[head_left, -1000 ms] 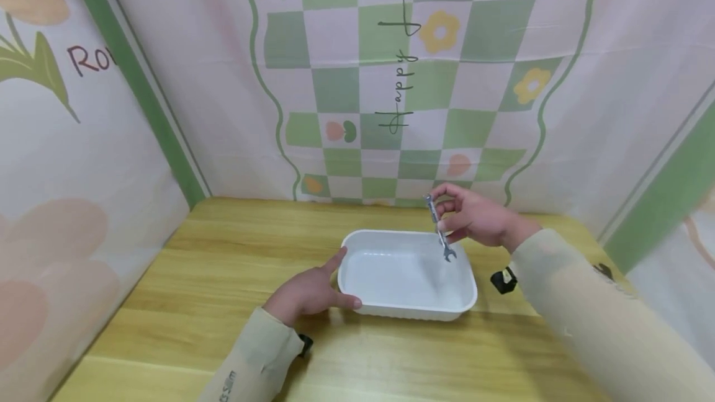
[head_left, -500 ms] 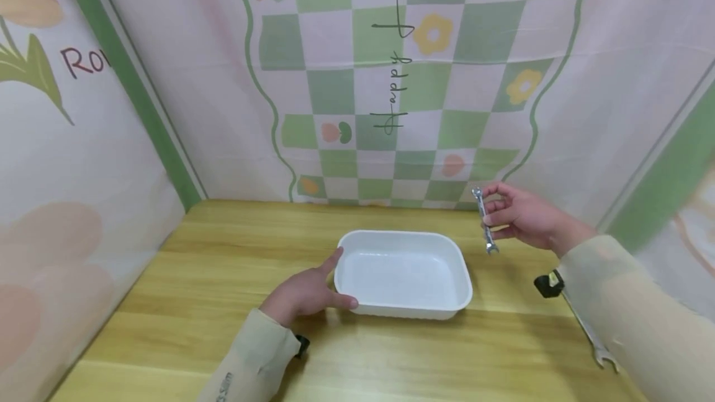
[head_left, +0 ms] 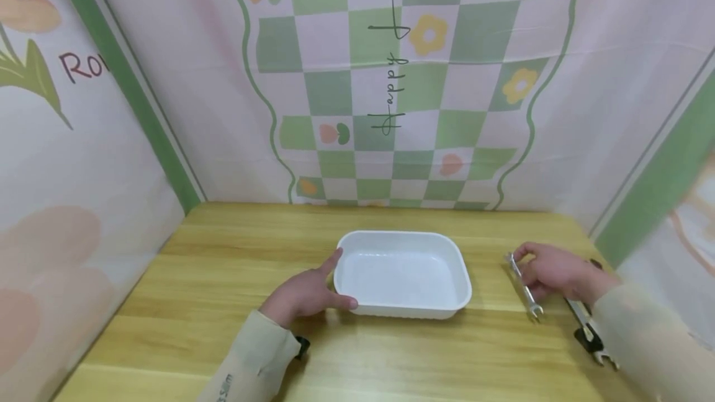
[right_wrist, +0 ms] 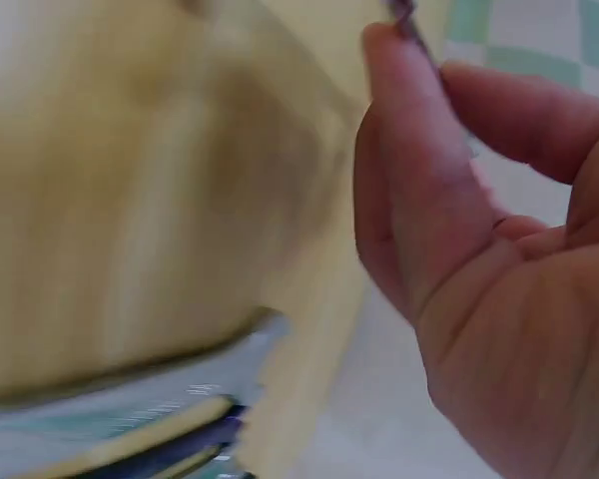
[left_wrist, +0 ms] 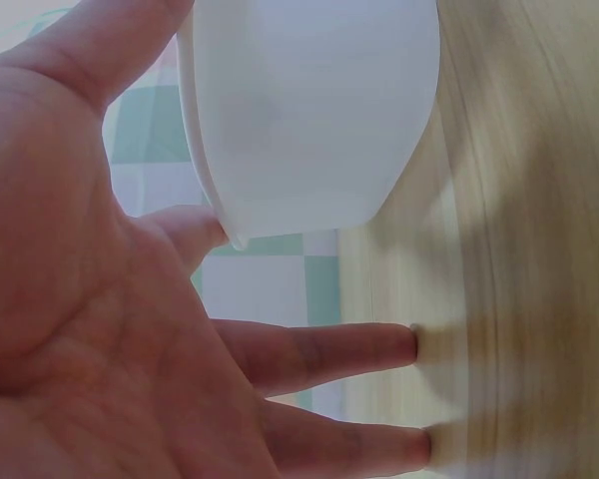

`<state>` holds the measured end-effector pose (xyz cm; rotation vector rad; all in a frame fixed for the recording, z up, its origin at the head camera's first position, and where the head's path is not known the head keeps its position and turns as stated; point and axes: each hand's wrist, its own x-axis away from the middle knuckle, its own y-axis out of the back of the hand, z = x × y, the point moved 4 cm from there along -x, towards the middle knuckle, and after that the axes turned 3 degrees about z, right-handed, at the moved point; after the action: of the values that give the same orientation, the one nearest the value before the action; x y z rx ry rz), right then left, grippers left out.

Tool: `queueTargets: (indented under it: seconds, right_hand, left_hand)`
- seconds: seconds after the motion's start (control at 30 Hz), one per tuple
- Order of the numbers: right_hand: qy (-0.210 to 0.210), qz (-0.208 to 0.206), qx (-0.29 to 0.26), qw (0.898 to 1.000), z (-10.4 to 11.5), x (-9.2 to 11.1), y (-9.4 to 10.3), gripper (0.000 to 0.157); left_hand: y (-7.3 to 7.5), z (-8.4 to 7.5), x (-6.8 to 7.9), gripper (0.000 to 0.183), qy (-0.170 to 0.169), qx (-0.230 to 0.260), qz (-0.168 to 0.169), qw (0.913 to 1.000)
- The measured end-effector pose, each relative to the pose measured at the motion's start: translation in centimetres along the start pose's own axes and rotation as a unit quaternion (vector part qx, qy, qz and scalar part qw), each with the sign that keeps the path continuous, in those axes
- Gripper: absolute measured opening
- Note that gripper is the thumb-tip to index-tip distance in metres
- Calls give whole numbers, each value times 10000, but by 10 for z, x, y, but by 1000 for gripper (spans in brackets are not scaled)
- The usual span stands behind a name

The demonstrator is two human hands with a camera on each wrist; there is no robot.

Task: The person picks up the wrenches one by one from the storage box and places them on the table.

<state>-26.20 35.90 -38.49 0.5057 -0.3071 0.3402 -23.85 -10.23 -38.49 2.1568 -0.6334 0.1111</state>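
A white rectangular tray [head_left: 402, 281] sits on the wooden table. At its left end my left hand [head_left: 307, 293] is spread, thumb and forefinger at the rim. In the left wrist view, two other straight fingers [left_wrist: 329, 357] reach down beside the tray [left_wrist: 309, 120] to the tabletop. To the right of the tray, my right hand [head_left: 553, 272] pinches a small silver open-ended wrench [head_left: 525, 290] between thumb and fingers, low over the table. In the right wrist view, the hand [right_wrist: 479, 230] hides most of that wrench [right_wrist: 407, 15].
A larger wrench [head_left: 604, 358] lies at the table's right side, partly hidden under the right forearm. A blurred shiny object [right_wrist: 130, 419] shows low in the right wrist view. A patterned curtain [head_left: 363, 92] stands behind the table [head_left: 251, 241].
My right hand has carried the small wrench from above the tray's right end out to the right and down toward the table. The left hand stays at the tray's left end.
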Motion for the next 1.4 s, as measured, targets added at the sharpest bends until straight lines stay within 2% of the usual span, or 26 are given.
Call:
queueTargets:
  seconds: [0.2, 0.4, 0.5, 0.6, 0.63, 0.7, 0.77, 0.83, 0.97, 1.0, 1.07, 1.13, 1.2, 1.3, 1.4]
  right_hand:
    - [-313, -245, 802, 9960, -17, 9, -17, 48]
    - [-377, -302, 923, 9946, -17, 16, -27, 44]
    - [-296, -415, 1055, 9931, -13, 19, -31, 38]
    - [-169, -597, 1605, 9851, -6, 22, -35, 24]
    - [-58, -664, 2008, 9774, -4, 24, -37, 18]
    - [201, -846, 2913, 9527, 2, 26, -41, 14]
    - [468, -992, 3781, 9193, 6, 28, -46, 16]
    - [734, -1114, 4426, 8867, 9, 32, -52, 16]
    - [1021, -1170, 4763, 8655, 9, 42, -65, 24]
    - [1163, -1223, 4865, 8572, 8, 44, -67, 28]
    - [1401, -1357, 5047, 8410, 6, 48, -72, 27]
    - [1658, -1470, 5267, 8207, 3, 51, -74, 24]
    - [1846, -1556, 5394, 8067, 1, 53, -75, 20]
    - [1929, -1577, 5503, 7969, -2, 55, -73, 20]
    - [1909, -1608, 5456, 8000, -6, 57, -68, 24]
  left_hand:
    - [0, 1, 0, 117, 11, 34, 6, 10000]
    - [0, 0, 0, 116, 7, -10, 7, 10000]
    - [0, 0, -1, 116, 6, -11, 6, 10000]
    - [0, 0, -1, 116, 4, 1, 2, 10000]
    - [0, 0, -1, 116, 6, -6, -4, 10000]
    - [0, 0, 0, 117, 35, -13, -3, 10000]
    - [0, 0, 0, 117, 55, -12, -4, 10000]
    - [0, 1, 0, 117, 64, -10, -1, 10000]
    - [0, 2, 0, 117, 65, 8, -8, 10000]
    - [0, 2, 0, 117, 64, 14, -13, 10000]
    - [-1, 3, 0, 118, 58, 15, -25, 10000]
    - [-1, 3, 0, 118, 45, 11, -36, 10000]
    - [-1, 3, 0, 117, 34, 21, -36, 10000]
    - [-1, 2, 0, 117, 23, 47, -34, 10000]
    - [-1, 1, -1, 117, 10, 59, -32, 10000]
